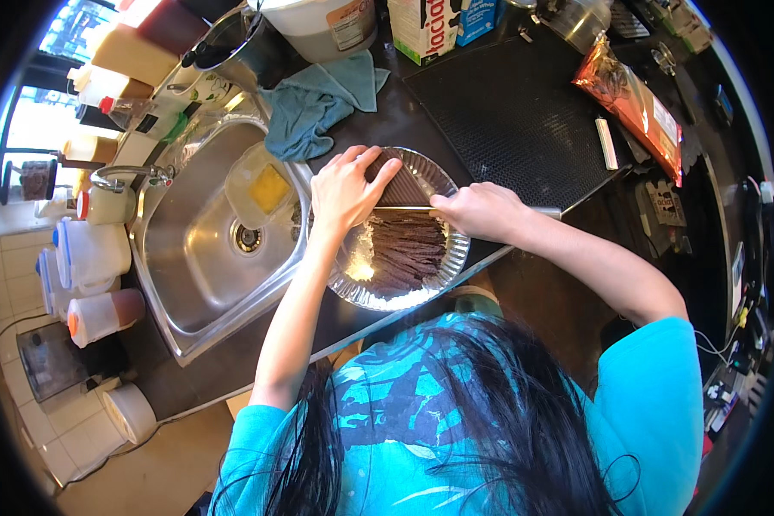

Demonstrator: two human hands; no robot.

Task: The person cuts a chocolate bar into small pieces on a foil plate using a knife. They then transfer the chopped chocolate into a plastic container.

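A round, fluted metal tray [403,303] sits near the counter's front edge. Dark brown shavings [406,251], apparently chocolate, lie across its near half, with pale crumbs along their left side. A ridged, dark chocolate slab [400,184] rests in the far half. My left hand [345,190] presses on the slab's left part, fingers spread over it. My right hand [480,209] is closed around a metal-handled knife [403,208], whose blade lies crosswise along the slab's near edge. My fingers hide part of the slab and the knife.
A steel sink [193,238] adjoins the tray on the left, holding a plastic container [242,177] with yellow contents. A blue cloth [313,106] lies beyond. At the right are a black textured mat [516,122], a red foil package [638,109] and cartons [422,29].
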